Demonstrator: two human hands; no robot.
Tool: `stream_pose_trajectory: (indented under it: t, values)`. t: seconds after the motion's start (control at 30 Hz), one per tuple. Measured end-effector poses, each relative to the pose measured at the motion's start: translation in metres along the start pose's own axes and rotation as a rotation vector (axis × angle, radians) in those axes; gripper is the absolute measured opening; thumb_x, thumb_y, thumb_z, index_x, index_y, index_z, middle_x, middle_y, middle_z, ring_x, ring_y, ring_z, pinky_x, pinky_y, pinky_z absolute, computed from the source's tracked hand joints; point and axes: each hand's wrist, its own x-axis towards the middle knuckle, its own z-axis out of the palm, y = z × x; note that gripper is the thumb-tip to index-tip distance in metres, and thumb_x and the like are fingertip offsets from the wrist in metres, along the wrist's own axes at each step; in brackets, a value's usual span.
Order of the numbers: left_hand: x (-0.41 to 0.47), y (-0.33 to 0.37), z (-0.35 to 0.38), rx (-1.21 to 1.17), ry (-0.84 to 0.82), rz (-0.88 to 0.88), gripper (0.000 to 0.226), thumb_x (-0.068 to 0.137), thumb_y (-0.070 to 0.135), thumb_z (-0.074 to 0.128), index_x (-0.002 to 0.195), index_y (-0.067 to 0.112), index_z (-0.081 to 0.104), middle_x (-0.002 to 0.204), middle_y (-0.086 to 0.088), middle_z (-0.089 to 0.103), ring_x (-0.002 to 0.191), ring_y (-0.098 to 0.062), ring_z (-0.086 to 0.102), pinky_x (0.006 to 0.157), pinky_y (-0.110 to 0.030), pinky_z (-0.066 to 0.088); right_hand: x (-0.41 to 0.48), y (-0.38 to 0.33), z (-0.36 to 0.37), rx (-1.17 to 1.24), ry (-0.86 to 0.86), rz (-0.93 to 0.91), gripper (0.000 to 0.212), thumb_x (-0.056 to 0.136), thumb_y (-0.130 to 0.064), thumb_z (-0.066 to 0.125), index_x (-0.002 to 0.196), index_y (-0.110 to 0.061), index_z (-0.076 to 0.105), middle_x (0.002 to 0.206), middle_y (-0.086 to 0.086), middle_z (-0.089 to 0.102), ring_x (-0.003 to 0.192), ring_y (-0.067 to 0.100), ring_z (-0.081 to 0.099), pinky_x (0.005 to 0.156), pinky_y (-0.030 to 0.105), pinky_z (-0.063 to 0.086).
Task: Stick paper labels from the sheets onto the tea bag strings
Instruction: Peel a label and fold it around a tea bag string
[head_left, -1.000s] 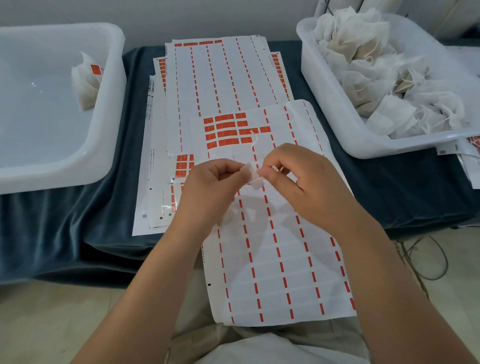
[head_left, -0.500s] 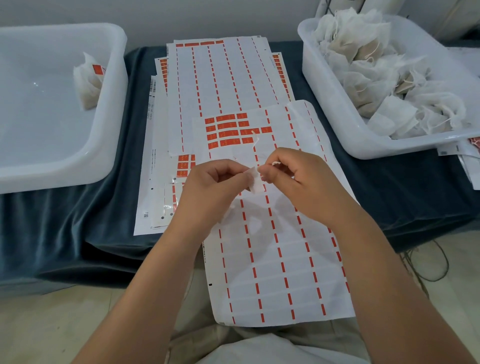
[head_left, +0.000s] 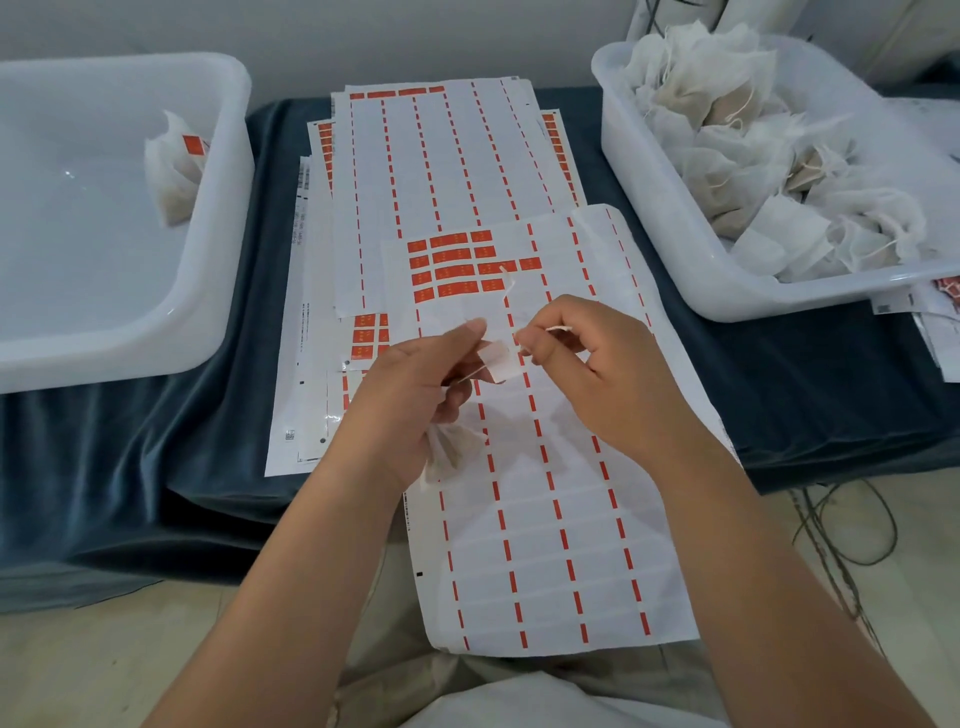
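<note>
My left hand (head_left: 415, 395) pinches a small paper label (head_left: 500, 359), white side up, between thumb and fingers; a tea bag (head_left: 451, 453) hangs below its palm. My right hand (head_left: 597, 374) pinches the thin white string (head_left: 558, 329) right beside the label, and a loop of string rises above it. Both hands hover over the near label sheet (head_left: 545, 519), which keeps several red labels (head_left: 457, 265) at its top left.
A white tub (head_left: 727, 291) at the right holds a heap of unlabelled tea bags (head_left: 753, 156). A white tub (head_left: 208, 322) at the left holds labelled tea bags (head_left: 174, 166). More label sheets (head_left: 441, 156) lie stacked on the dark blue cloth (head_left: 156, 441).
The hands have drawn slightly apart, showing more of the label between them. The tea bag now shows below the left palm.
</note>
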Motion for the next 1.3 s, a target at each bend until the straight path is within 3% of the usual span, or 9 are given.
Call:
stream_pose_trajectory:
  t: [0.1,0.27,0.57,0.67,0.77,0.93,1.07,1.17,1.3]
  values:
    - [0.001,0.000,-0.003,-0.042,-0.071,0.002,0.023,0.089,0.040,0.082,0.077,0.021,0.079,0.060,0.007,0.064,0.049,-0.008,0.047,0.056,-0.023,0.042,0.000,-0.003,0.000,-0.005,0.034,-0.033,0.032,0.104,-0.043,0.052,0.102,-0.016,0.069,0.094,-0.005,0.072,0.092,0.007,0.064,0.082,0.009,0.046]
    - [0.002,-0.002,-0.008,0.008,-0.160,0.046,0.025,0.070,0.042,0.085,0.080,0.019,0.086,0.072,0.003,0.069,0.068,-0.013,0.051,0.054,-0.021,0.046,0.001,-0.007,-0.004,0.001,0.038,-0.064,0.029,0.104,-0.039,0.056,0.103,-0.013,0.070,0.098,-0.004,0.072,0.093,0.010,0.065,0.083,0.012,0.046]
    - [0.001,-0.002,-0.016,0.232,-0.308,0.145,0.050,0.050,0.064,0.081,0.089,0.033,0.087,0.080,0.009,0.075,0.079,-0.018,0.053,0.068,-0.028,0.047,0.004,-0.005,-0.001,0.008,0.039,-0.125,0.029,0.102,-0.038,0.056,0.098,-0.013,0.069,0.093,-0.003,0.071,0.089,0.011,0.063,0.083,0.019,0.048]
    - [-0.001,-0.002,-0.018,0.249,-0.387,0.206,0.037,0.060,0.060,0.083,0.086,0.034,0.084,0.094,0.006,0.081,0.070,-0.005,0.059,0.063,-0.021,0.048,0.005,-0.004,0.001,0.037,0.046,-0.108,0.026,0.103,-0.037,0.056,0.098,-0.015,0.069,0.091,-0.008,0.070,0.092,0.007,0.062,0.081,0.016,0.049]
    - [-0.002,-0.002,-0.015,0.226,-0.334,0.219,0.008,0.082,0.040,0.084,0.078,0.034,0.082,0.093,0.001,0.082,0.062,-0.001,0.058,0.064,-0.026,0.046,0.008,-0.008,0.001,0.191,-0.016,0.001,0.023,0.105,-0.039,0.055,0.099,-0.022,0.069,0.084,-0.017,0.070,0.091,0.004,0.068,0.080,0.014,0.054]
    - [-0.002,-0.007,-0.009,0.050,-0.096,0.209,0.014,0.088,0.029,0.083,0.074,0.031,0.081,0.079,0.005,0.077,0.060,0.000,0.062,0.066,-0.028,0.046,0.003,-0.023,0.010,0.631,-0.161,0.315,0.045,0.096,-0.071,0.045,0.113,-0.035,0.066,0.095,-0.009,0.077,0.088,0.013,0.077,0.075,0.028,0.063]
    - [-0.004,-0.011,-0.008,0.006,-0.028,0.285,0.010,0.091,0.023,0.081,0.083,0.028,0.083,0.083,0.003,0.079,0.064,-0.003,0.069,0.061,-0.021,0.051,-0.010,-0.021,0.022,0.653,-0.082,0.255,0.020,0.092,-0.050,0.069,0.103,-0.034,0.073,0.096,-0.013,0.077,0.093,0.008,0.074,0.074,0.016,0.058]
    - [-0.004,-0.009,-0.011,0.038,-0.043,0.315,0.009,0.091,0.022,0.080,0.085,0.027,0.083,0.085,0.002,0.080,0.067,-0.005,0.071,0.055,-0.013,0.050,-0.010,-0.019,0.026,0.753,-0.083,0.304,0.007,0.095,-0.041,0.072,0.096,-0.035,0.075,0.096,-0.010,0.076,0.096,0.010,0.073,0.077,0.021,0.058]
    - [-0.002,-0.006,-0.019,0.060,-0.101,0.286,0.009,0.092,0.026,0.079,0.087,0.033,0.084,0.087,0.003,0.080,0.072,-0.005,0.071,0.058,-0.019,0.048,-0.007,-0.020,0.026,0.716,-0.045,0.258,0.007,0.094,-0.040,0.073,0.094,-0.033,0.076,0.093,-0.010,0.076,0.092,0.009,0.072,0.075,0.015,0.057]
